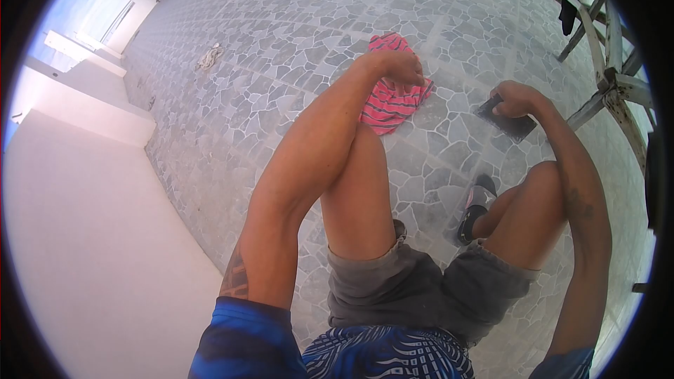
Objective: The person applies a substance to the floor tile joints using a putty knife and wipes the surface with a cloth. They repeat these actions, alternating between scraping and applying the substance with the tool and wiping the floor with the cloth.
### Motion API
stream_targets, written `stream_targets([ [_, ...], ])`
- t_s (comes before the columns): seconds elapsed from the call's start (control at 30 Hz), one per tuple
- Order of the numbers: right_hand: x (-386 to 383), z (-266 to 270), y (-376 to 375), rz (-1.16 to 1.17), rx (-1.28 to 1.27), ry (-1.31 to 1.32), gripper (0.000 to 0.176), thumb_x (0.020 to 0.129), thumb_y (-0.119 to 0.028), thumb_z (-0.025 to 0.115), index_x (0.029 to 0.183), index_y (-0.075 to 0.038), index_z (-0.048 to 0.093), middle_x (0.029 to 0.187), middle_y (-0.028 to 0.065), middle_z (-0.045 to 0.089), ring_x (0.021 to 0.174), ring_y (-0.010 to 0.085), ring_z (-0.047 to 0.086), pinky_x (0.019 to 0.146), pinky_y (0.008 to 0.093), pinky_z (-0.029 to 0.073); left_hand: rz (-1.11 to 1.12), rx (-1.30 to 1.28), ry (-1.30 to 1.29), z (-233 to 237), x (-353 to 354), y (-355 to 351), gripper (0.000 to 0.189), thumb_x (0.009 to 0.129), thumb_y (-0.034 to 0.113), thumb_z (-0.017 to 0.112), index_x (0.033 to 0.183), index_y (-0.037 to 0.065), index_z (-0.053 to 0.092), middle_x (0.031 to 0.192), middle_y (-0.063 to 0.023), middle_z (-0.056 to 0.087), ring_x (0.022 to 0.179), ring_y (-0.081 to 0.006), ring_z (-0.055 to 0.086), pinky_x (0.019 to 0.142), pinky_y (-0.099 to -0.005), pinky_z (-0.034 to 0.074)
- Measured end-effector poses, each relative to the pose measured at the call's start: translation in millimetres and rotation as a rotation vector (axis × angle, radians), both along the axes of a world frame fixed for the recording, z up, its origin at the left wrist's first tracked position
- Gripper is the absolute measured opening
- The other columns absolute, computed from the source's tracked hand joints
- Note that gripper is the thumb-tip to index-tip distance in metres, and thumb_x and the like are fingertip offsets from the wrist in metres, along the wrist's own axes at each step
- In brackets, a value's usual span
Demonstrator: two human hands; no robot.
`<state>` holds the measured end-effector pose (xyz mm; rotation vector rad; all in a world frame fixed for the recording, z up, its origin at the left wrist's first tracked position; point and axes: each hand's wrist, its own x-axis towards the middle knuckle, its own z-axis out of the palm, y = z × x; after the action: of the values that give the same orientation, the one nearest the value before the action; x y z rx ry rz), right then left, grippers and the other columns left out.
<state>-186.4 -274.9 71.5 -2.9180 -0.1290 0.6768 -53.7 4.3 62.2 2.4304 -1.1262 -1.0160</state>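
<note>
Mosaic-patterned floor (281, 49); upper-centre striped cloth (386, 116) likely soft, light, pinch a fold; left hand (402, 70) grip unclear; right hand (518, 100) clutches dark flat piece (511, 125) by its edge.

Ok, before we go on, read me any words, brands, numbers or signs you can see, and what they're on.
None can be read.
Pink striped cloth at the left hand: stripes only.
Dark flat object in the right hand: no legible marking.
Blue shirt: pattern, no lettering I can make out.
</note>
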Motion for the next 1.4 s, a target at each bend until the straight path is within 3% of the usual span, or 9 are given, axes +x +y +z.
stream_targets([
  [0.63,-1.2,1.8,1.4,0.009,0.011,-0.014,0.041,0.076,-0.019,0.071,0.111,0.001,0.068,0.102,0.0225,0.07,0.098,0.0356,0.067,0.087,0.0411,0.051,0.006,-0.001,0.004,4.3,-3.3,0.2,0.031,0.096,0.031,0.054,0.104,0.006,0.068,0.085,-0.007,0.071,0.078,-0.017,0.07,0.069,-0.031,0.055],
  [0.73,-0.9,-0.2,0.0,0.003,0.014,-0.021,0.041,0.075,-0.019,0.071,0.111,0.001,0.068,0.102,0.0225,0.07,0.098,0.0357,0.067,0.086,0.0412,0.051,-0.014,0.048,0.009,9.0,-4.2,-0.6,0.039,0.096,0.033,0.053,0.115,0.002,0.065,0.104,-0.0103,0.071,0.09,-0.0223,0.072,0.079,-0.0352,0.058],
  [0.83,-0.3,-1.0,-0.8,0.007,0.014,-0.018,0.041,0.075,-0.019,0.071,0.111,0.001,0.068,0.102,0.0225,0.07,0.098,0.0358,0.066,0.086,0.0412,0.051,-0.015,0.05,0.006,9.6,-4.8,-0.7,0.038,0.096,0.033,0.052,0.115,0.002,0.065,0.104,-0.0104,0.071,0.09,-0.0224,0.072,0.079,-0.0352,0.058],
  [0.93,-0.6,0.5,0.4,-0.001,0.015,-0.007,0.042,0.075,-0.02,0.071,0.112,0.0,0.068,0.104,0.0229,0.069,0.1,0.0359,0.066,0.087,0.0411,0.05,0.011,-0.001,-0.005,6.7,-4.6,0.7,0.032,0.095,0.033,0.054,0.104,0.005,0.068,0.084,-0.0072,0.071,0.077,-0.017,0.07,0.068,-0.0311,0.056],
  [1.4,-1.3,-2.3,-2.3,0.009,0.014,-0.041,0.042,0.075,-0.02,0.071,0.112,-0.002,0.068,0.103,0.0226,0.069,0.099,0.0363,0.066,0.087,0.0416,0.05,0.013,-0.001,-0.008,2.2,-1.4,0.1,0.033,0.096,0.035,0.054,0.102,0.006,0.068,0.085,-0.0079,0.072,0.078,-0.0172,0.07,0.07,-0.0318,0.056],
])
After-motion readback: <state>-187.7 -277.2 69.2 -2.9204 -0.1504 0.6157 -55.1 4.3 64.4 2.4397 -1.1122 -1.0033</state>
